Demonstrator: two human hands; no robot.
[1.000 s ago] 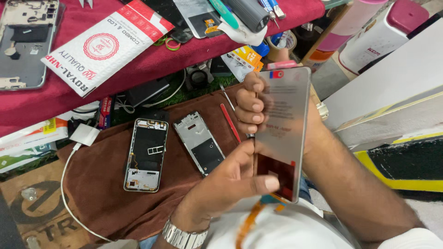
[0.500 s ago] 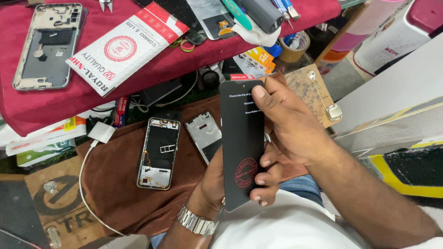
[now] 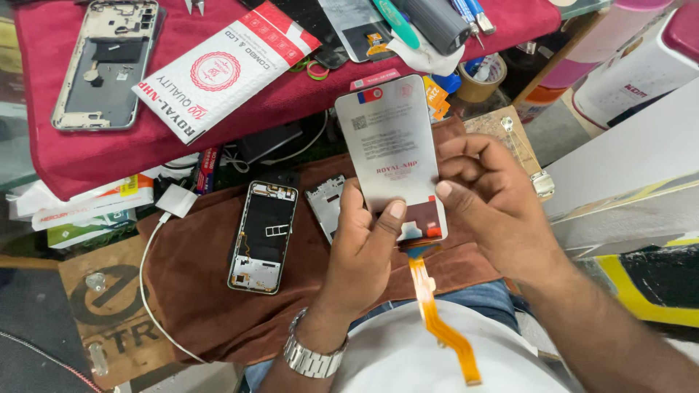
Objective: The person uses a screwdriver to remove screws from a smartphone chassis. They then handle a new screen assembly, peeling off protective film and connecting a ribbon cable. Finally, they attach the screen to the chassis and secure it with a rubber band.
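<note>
Both hands pinch the replacement screen [image 3: 393,149] above the brown cloth [image 3: 204,291]: left hand [image 3: 364,251] at its bottom edge, right hand [image 3: 488,196] beside; a slipping grip could crease the dangling orange ribbon cable [image 3: 437,320]

I see a brown cloth [image 3: 196,276] holding an open phone frame [image 3: 263,236]. Beyond the cloth, a red mat [image 3: 291,94] carries a white pouch [image 3: 226,69], another frame [image 3: 105,62] and tape [image 3: 481,78].

Both hands, left [image 3: 362,247] and right [image 3: 489,196], are raised, fingers curled in grip.
</note>
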